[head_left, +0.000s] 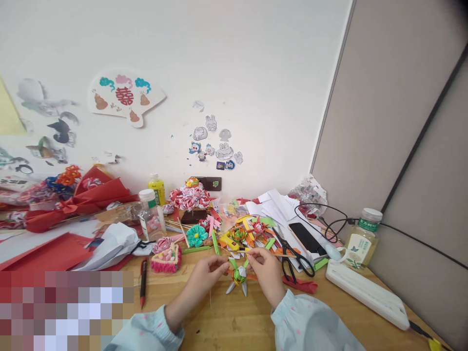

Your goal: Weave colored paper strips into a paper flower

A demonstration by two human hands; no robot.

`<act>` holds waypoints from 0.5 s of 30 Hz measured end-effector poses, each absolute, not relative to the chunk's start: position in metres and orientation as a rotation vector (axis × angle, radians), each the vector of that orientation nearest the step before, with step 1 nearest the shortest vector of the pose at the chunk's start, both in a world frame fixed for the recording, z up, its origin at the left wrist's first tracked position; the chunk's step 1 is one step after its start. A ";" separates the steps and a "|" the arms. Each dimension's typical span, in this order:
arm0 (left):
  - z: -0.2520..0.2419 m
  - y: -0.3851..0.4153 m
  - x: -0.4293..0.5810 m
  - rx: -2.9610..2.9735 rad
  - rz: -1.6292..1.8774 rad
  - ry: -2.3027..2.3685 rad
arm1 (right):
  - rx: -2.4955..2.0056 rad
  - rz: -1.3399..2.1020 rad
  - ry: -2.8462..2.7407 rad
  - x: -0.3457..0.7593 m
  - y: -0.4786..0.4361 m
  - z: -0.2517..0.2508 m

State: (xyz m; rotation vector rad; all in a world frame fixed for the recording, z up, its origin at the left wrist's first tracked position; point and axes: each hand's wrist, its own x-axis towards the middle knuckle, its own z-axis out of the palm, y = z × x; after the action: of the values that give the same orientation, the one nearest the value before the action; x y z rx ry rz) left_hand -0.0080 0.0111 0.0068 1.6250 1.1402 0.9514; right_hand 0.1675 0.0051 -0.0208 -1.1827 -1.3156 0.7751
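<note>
The left hand (212,269) and the right hand (266,270) hold between them one small paper flower (239,276), green, orange and white, above the near middle of the bench (226,331). Each hand is narrow, with its thumb and forefinger closed at an upper green tip, one on the left side and one on the right. Two pale tips are directed downward; whether they touch the bench, I cannot tell. To the right lie black scissors (288,247) and, farther, a dark phone (307,239). To the left are a pink heart-shaped box (166,264) and a pen (143,282). A turquoise flower (197,236) lies beyond the left hand.
</note>
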 end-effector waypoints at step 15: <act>0.001 0.010 -0.006 1.661 1.128 1.114 | -0.985 0.500 -1.695 0.157 -0.012 -0.010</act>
State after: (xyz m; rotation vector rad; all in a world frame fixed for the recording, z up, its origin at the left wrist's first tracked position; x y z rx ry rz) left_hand -0.0062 0.0104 0.0007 1.6614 1.1140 1.1282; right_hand 0.1567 -0.0122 -0.0098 -0.9845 -1.6947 0.5003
